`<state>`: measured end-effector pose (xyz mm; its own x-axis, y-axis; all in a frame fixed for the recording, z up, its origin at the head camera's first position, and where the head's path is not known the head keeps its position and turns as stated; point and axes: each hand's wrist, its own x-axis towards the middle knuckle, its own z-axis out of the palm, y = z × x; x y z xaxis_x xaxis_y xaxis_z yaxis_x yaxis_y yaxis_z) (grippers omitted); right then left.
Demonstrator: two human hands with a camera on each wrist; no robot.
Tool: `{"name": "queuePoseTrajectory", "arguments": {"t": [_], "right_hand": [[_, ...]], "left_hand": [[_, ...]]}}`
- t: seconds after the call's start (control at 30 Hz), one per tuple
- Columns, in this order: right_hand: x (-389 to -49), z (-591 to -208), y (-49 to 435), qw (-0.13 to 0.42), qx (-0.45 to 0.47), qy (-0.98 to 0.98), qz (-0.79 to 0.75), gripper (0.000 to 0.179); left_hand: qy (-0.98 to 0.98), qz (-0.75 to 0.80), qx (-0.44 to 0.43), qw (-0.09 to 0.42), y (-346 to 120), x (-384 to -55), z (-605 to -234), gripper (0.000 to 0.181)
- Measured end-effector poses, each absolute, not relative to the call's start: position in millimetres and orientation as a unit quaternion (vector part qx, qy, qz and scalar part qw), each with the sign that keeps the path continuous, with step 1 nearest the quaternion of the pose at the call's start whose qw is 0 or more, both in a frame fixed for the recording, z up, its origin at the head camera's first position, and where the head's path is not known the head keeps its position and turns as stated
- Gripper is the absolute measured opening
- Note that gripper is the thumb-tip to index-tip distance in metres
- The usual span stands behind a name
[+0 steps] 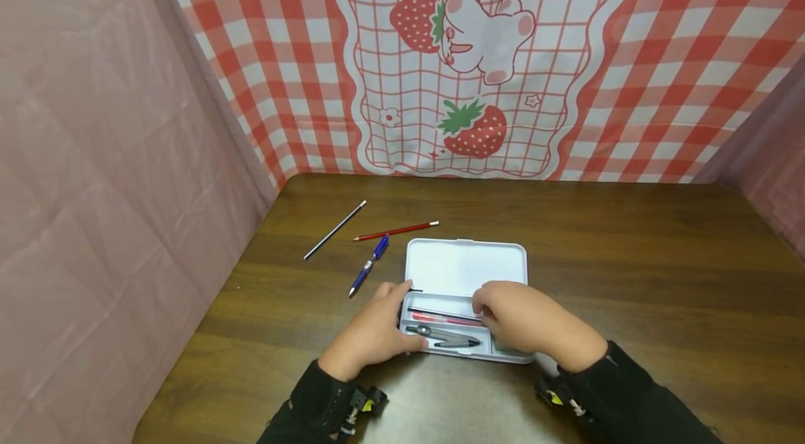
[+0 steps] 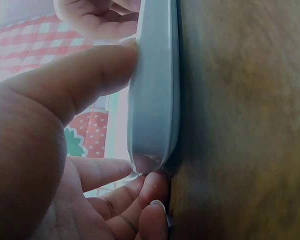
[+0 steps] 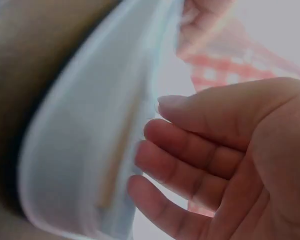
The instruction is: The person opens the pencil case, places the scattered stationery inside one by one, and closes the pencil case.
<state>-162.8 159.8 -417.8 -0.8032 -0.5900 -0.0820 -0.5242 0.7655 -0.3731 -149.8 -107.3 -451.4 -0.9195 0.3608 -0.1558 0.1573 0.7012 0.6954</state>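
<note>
An open white pencil case (image 1: 465,266) lies on the table, lid tipped back. My left hand (image 1: 376,329) grips its left end, the thumb on the front rim and the fingers around the end, as the left wrist view shows. My right hand (image 1: 525,318) reaches down over the right half, fingers bent. In the right wrist view the thumb and index fingertips are close together at the case; I cannot tell whether they pinch anything. A dark thin stick (image 1: 434,313) and a red pen-like item (image 1: 440,319) run toward these fingers. A grey compass (image 1: 443,335) lies in the front compartment.
Left of the case lie a blue pen (image 1: 369,266), a red pencil (image 1: 396,231) and a dark pencil with a white end (image 1: 335,230). A red-checked strawberry cloth (image 1: 302,80) hangs behind the wooden table (image 1: 629,255). A pink curtain (image 1: 113,150) hangs at the left.
</note>
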Motion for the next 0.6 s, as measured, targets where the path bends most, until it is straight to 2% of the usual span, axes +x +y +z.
{"name": "queuePoseTrajectory", "arguments": {"t": [0.1,0.27,0.4,0.6], "right_hand": [[-162.1,-415.7,170.1,0.076,-0.286,0.939,-0.178,0.005],[-156.0,-414.1,188.1,0.056,-0.232,0.955,-0.177,0.018],[-152.0,-417.0,198.5,0.041,-0.167,0.969,-0.179,0.038],[-142.3,-428.0,207.1,0.052,-0.115,0.969,-0.214,0.074]], "left_hand": [[0.912,0.357,0.144,0.140,-106.9,-149.4,-451.7,0.102],[0.912,0.356,0.148,0.141,-106.4,-149.7,-452.9,0.102],[0.911,0.360,0.151,0.131,-107.5,-150.5,-454.5,0.101],[0.912,0.360,0.154,0.125,-107.0,-150.1,-454.7,0.100]]}}
